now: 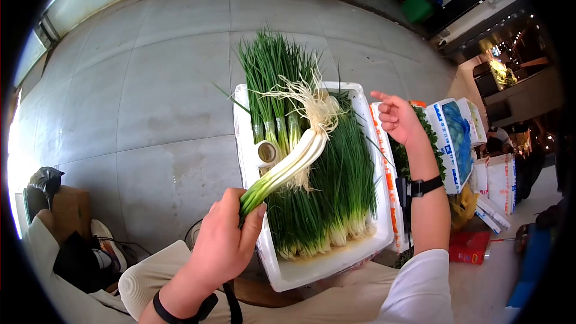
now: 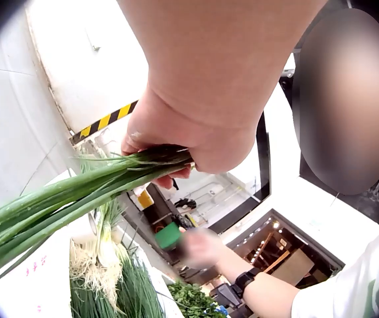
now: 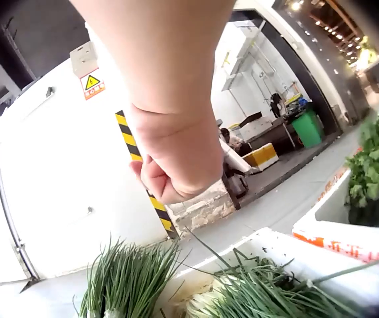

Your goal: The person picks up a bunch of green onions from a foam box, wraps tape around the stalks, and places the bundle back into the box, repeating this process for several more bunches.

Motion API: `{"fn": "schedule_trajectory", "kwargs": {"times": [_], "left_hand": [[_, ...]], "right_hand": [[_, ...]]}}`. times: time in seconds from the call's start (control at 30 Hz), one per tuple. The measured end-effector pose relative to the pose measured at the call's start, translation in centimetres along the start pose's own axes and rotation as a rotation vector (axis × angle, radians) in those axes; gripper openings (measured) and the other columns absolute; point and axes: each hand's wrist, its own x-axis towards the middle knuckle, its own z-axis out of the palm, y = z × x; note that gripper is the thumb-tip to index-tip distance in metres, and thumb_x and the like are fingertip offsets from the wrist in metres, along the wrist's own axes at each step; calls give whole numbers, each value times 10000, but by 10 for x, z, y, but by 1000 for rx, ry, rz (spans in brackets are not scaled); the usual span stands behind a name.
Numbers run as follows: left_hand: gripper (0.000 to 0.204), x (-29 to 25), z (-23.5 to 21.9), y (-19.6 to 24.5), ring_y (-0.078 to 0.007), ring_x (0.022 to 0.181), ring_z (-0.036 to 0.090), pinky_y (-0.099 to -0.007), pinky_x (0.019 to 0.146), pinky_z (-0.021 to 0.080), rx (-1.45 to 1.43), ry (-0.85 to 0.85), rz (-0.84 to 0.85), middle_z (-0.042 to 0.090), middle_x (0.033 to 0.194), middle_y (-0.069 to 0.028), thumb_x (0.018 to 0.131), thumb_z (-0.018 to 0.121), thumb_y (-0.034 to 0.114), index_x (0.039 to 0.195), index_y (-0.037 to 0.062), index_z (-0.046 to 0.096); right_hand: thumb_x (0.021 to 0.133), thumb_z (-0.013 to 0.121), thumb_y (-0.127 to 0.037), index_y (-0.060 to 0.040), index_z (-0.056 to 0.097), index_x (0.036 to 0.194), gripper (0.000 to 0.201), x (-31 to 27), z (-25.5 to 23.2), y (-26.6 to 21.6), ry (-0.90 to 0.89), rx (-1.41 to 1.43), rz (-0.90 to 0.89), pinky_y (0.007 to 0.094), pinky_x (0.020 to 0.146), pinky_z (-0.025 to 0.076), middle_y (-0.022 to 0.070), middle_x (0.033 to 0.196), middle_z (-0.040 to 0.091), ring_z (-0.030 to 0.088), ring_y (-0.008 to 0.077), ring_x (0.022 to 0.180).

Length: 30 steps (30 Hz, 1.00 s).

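My left hand (image 1: 225,237) grips a bunch of spring onions (image 1: 294,162) by its green stalks. The white stems and stringy roots of the bunch point away over a white foam box (image 1: 300,273). In the left wrist view, long green leaves (image 2: 63,199) trail from the fist. My right hand (image 1: 396,119) hovers near the box's right rim, holding nothing, its index finger extended and the others loosely curled. Loose spring onions (image 1: 336,204) fill much of the box. Bundles with wrapped stems (image 1: 273,93) lie at its far left, beside a roll of tape (image 1: 266,153).
Another foam box (image 3: 348,238) with leafy greens (image 3: 378,162) stands to the right, with further boxes (image 1: 453,138) beyond. A red packet (image 1: 469,247) lies on the floor at right. On the left are a cardboard carton (image 1: 71,213) and a shoe (image 1: 109,243). Grey tiled floor (image 1: 168,84) stretches ahead.
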Motion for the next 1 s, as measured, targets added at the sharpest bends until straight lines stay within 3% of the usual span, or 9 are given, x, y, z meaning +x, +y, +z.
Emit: {"fn": "schedule_trajectory", "kwargs": {"times": [0.07, 0.23, 0.37, 0.47, 0.53, 0.63, 0.73, 0.77, 1.0], "left_hand": [[169, 0, 0, 1, -237, 577, 472, -368, 564, 418, -12, -8, -7, 525, 700, -121, 1016, 575, 146, 1025, 2, 486], [167, 1, 2, 2, -229, 569, 463, -363, 555, 408, -32, -6, -1, 516, 682, -117, 1014, 577, 144, 1019, 5, 486], [170, -3, 3, 0, -233, 572, 466, -365, 561, 414, -1, -20, -10, 518, 686, -124, 1008, 582, 141, 1012, 4, 482], [191, -2, 1, 1, -332, 644, 516, -435, 600, 427, 11, -41, -50, 559, 724, -166, 993, 598, 151, 1013, -6, 490], [211, 1, 0, 2, -428, 714, 565, -504, 636, 436, 13, -64, -103, 598, 760, -206, 979, 610, 161, 1016, -15, 499], [223, 6, 0, 3, -426, 738, 569, -500, 655, 442, 19, -90, -149, 604, 788, -208, 974, 623, 168, 1022, -15, 505], [232, 13, 0, 4, -417, 763, 573, -490, 679, 445, 7, -127, -175, 610, 822, -206, 966, 636, 170, 1020, -16, 509], [231, 15, 1, 3, -412, 774, 575, -483, 691, 447, 13, -135, -165, 611, 833, -203, 963, 641, 167, 1018, -16, 511], [207, 25, 5, -7, -374, 702, 568, -434, 643, 460, 22, -129, -71, 587, 797, -182, 972, 635, 134, 1010, -20, 502]], "right_hand": [[937, 460, -109, -8, 521, 1331, 411, -17, -1, 3, -133, -215, -101, 186, 406, 213, -40, 702, 503, 319, 22, 473], [927, 450, -66, -26, 638, 1283, 404, -42, 18, 18, 41, -683, -252, 199, 443, 249, -44, 680, 491, 325, 21, 495], [943, 427, -97, -43, 657, 1232, 373, 8, -11, 37, 35, -845, -304, 230, 441, 272, -44, 677, 492, 337, 45, 494], [945, 437, -106, -41, 660, 1196, 341, 32, -5, 32, 116, -856, -139, 224, 492, 301, -23, 684, 531, 365, 41, 534], [910, 502, -105, -28, 679, 1144, 303, 83, -33, 37, 144, -912, -158, 302, 511, 415, 52, 714, 628, 512, 145, 529], [754, 624, -60, -51, 735, 999, 269, 152, -64, 44, 77, -1655, -449, 475, 717, 559, 238, 920, 706, 683, 436, 790], [740, 609, -20, -29, 722, 961, 248, 199, -64, 43, 150, -1810, -208, 470, 583, 528, 218, 792, 688, 668, 375, 654], [909, 554, -246, -4, 562, 816, 259, 189, -49, 36, 190, -1373, -10, 349, 382, 278, 82, 637, 527, 373, 157, 427], [876, 466, -146, -14, 521, 821, 152, 206, -34, 39, 356, -912, 131, 311, 381, 217, 64, 619, 450, 318, 123, 443]]}}
